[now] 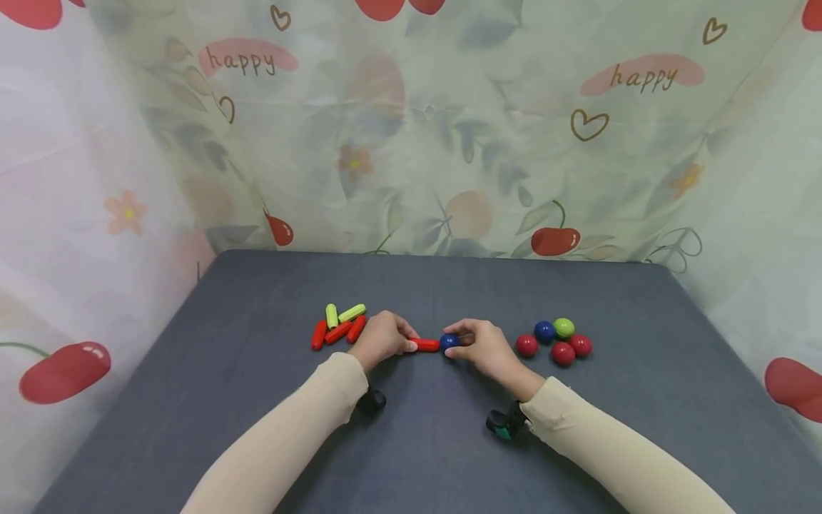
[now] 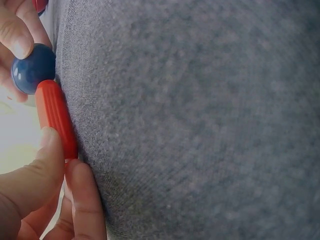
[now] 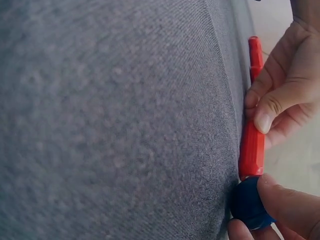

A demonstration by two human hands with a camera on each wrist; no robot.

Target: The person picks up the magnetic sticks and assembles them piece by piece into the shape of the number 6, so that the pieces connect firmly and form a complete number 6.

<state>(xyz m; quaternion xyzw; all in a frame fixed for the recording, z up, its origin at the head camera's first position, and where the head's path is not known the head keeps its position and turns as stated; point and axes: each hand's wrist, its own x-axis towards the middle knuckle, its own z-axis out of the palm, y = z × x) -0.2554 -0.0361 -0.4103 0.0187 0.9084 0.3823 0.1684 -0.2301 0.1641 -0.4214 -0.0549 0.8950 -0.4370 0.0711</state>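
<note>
Near the middle of the table, my left hand (image 1: 383, 338) pinches the left end of a red ridged rod (image 1: 427, 345) between thumb and fingers. My right hand (image 1: 483, 348) grips a blue ball (image 1: 449, 343) with thumb and fingertips. The ball touches the rod's right end, as the left wrist view also shows with the blue ball (image 2: 34, 69) against the red rod (image 2: 56, 117). Both things are low at the dark cloth surface. In the right wrist view the fingers cover part of the blue ball (image 3: 248, 202).
Left of the hands lie several red rods (image 1: 338, 332) and two yellow-green rods (image 1: 352, 313). To the right sit three red balls (image 1: 563, 354), another blue ball (image 1: 544, 332) and a green ball (image 1: 564, 328). A patterned curtain (image 1: 424, 143) surrounds the dark table (image 1: 424, 442).
</note>
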